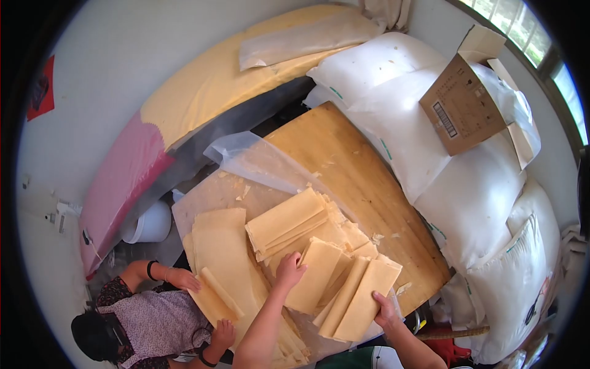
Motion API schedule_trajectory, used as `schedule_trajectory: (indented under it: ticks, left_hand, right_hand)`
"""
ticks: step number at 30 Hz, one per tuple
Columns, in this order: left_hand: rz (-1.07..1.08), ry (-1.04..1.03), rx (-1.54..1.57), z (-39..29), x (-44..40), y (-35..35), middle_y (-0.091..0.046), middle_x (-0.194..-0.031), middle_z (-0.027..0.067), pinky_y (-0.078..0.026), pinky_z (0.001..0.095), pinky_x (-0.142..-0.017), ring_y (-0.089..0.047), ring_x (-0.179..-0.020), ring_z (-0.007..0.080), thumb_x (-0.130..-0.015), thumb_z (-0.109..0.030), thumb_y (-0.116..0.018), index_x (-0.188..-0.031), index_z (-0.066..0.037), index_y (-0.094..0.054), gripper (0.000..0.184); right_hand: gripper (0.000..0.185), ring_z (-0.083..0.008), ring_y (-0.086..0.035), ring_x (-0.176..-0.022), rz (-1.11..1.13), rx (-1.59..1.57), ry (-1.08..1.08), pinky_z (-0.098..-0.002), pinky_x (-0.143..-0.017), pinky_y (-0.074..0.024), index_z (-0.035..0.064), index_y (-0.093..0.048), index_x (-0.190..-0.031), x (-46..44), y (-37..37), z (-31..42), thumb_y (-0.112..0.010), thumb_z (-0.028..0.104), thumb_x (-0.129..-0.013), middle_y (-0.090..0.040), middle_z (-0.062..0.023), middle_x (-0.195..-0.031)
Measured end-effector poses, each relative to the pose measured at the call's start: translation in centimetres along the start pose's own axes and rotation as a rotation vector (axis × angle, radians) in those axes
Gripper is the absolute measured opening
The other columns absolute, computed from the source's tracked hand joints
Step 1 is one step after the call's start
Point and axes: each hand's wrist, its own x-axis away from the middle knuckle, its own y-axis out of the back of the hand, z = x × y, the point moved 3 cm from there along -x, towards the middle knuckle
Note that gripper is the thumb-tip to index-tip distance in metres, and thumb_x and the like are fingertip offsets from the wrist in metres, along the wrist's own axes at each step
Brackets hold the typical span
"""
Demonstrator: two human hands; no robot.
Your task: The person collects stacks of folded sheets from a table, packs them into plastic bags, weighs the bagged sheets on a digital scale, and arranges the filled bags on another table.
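Observation:
Folded tan sheets [319, 273] lie in overlapping piles in front of me on a wooden table covered in part by clear plastic. My left hand [290, 270] is closed on the left edge of a folded sheet in the middle pile. On the right, my right hand [386, 309] grips the edge of another folded sheet [369, 298], thumb on top. Behind my left hand sits a further folded stack [289, 224]. Long flat sheets [224, 246] lie to the left, where a co-worker's two hands [183, 280] touch a partly rolled sheet [215, 298].
The wooden table [344, 160] carries small scraps. White sacks [399, 117] are piled along its right side, with an open cardboard box [464, 104] on them. A co-worker [153, 320] is at the lower left. A white bucket [153, 222] stands left of the table.

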Motion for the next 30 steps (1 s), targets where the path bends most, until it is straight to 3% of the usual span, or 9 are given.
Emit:
schedule_trajectory:
  ticks: [6, 8, 10, 13, 15, 16, 18, 21, 30]
  left_hand:
    - [-0.025, 0.117, 0.578, 1.9, 1.0, -5.0, -0.063, -0.090, 0.0099, -0.046, 0.0320, -0.078, -0.060, -0.085, 0.0229, -0.085, -0.022, -0.065, -0.099, -0.005, -0.056, 0.023]
    - [0.127, 0.246, 0.938, 2.5, 1.3, -6.5, -0.062, -0.099, 0.0047, -0.047, 0.0289, -0.080, -0.056, -0.092, 0.0136, -0.094, -0.026, -0.058, -0.112, -0.006, -0.055, 0.028]
    - [0.163, 0.281, 1.000, 3.4, 1.4, -6.7, -0.062, -0.109, 0.0061, -0.046, 0.0292, -0.084, -0.056, -0.099, 0.0154, -0.094, -0.027, -0.057, -0.124, -0.007, -0.051, 0.036]
    - [0.239, 0.345, 1.403, 0.5, 3.9, -5.3, -0.058, -0.120, 0.0071, -0.045, 0.0281, -0.089, -0.056, -0.107, 0.0170, -0.093, -0.034, -0.057, -0.132, -0.006, -0.046, 0.049]
    - [0.111, 0.023, 0.671, -1.3, 5.0, -4.9, -0.051, -0.130, 0.0132, -0.037, 0.0359, -0.101, -0.051, -0.117, 0.0235, -0.085, -0.047, -0.062, -0.136, -0.007, -0.043, 0.067]
    - [0.107, 0.027, 0.666, -2.2, 5.5, -4.9, -0.051, -0.130, 0.0132, -0.037, 0.0359, -0.101, -0.051, -0.117, 0.0235, -0.085, -0.047, -0.062, -0.136, -0.007, -0.043, 0.067]
    - [0.012, -0.286, 0.161, -5.0, 6.2, -4.5, -0.042, -0.138, 0.0166, -0.031, 0.0420, -0.106, -0.041, -0.126, 0.0323, -0.076, -0.056, -0.066, -0.140, -0.009, -0.039, 0.084]
    - [-0.026, -0.185, -0.188, -7.0, 5.9, -3.9, -0.036, -0.141, 0.0165, -0.029, 0.0463, -0.106, -0.034, -0.128, 0.0370, -0.074, -0.053, -0.068, -0.141, -0.010, -0.038, 0.085]
    - [-0.029, -0.059, 0.022, -6.2, 5.3, -4.8, -0.043, -0.132, 0.0189, -0.041, 0.0456, -0.097, -0.044, -0.117, 0.0380, -0.070, -0.054, -0.072, -0.138, -0.007, -0.038, 0.089]
  right_hand:
    - [0.050, -0.0196, -0.060, -0.105, 0.142, 0.268, 0.041, -0.0365, -0.091, -0.0489, 0.0051, -0.046, -0.128, -2.9, -5.4, -1.4, -0.069, 0.016, -0.084, -0.060, -0.0073, -0.118]
    - [0.049, -0.0175, -0.059, -0.103, 0.097, 0.316, 0.118, -0.0329, -0.088, -0.0487, 0.0032, -0.046, -0.125, -3.7, -7.3, -2.0, -0.070, 0.016, -0.084, -0.061, -0.0082, -0.115]
    - [0.047, -0.0172, -0.058, -0.101, -0.135, 0.428, 0.188, -0.0307, -0.088, -0.0467, 0.0028, -0.046, -0.123, -5.1, -6.5, -3.4, -0.068, 0.013, -0.083, -0.061, -0.0075, -0.109]
    - [0.046, -0.0187, -0.056, -0.103, -0.197, 0.529, 0.277, -0.0315, -0.088, -0.0459, 0.0024, -0.044, -0.122, -4.7, -6.6, -4.9, -0.068, 0.011, -0.083, -0.058, -0.0093, -0.111]
    - [0.047, -0.0190, -0.055, -0.105, -0.213, 0.583, 0.311, -0.0319, -0.089, -0.0455, 0.0026, -0.043, -0.122, -4.6, -6.7, -5.3, -0.068, 0.011, -0.083, -0.057, -0.0098, -0.113]
    - [0.052, -0.0202, -0.055, -0.105, -0.234, 0.508, 0.338, -0.0323, -0.089, -0.0457, 0.0016, -0.041, -0.125, -4.6, -6.6, -5.7, -0.069, 0.013, -0.082, -0.056, -0.0109, -0.115]
    - [0.057, -0.0214, -0.055, -0.106, -0.250, 0.436, 0.355, -0.0327, -0.089, -0.0459, 0.0006, -0.040, -0.128, -4.2, -6.4, -6.6, -0.070, 0.014, -0.081, -0.055, -0.0120, -0.117]
    - [0.056, -0.0212, -0.054, -0.107, -0.255, 0.237, 0.419, -0.0324, -0.092, -0.0441, 0.0015, -0.039, -0.128, -3.5, -5.9, -6.7, -0.069, 0.012, -0.081, -0.054, -0.0113, -0.118]
    - [0.052, -0.0185, -0.054, -0.107, -0.187, 0.273, 0.230, -0.0333, -0.090, -0.0440, 0.0038, -0.045, -0.125, -3.0, -4.9, -5.2, -0.071, 0.015, -0.081, -0.057, -0.0079, -0.116]
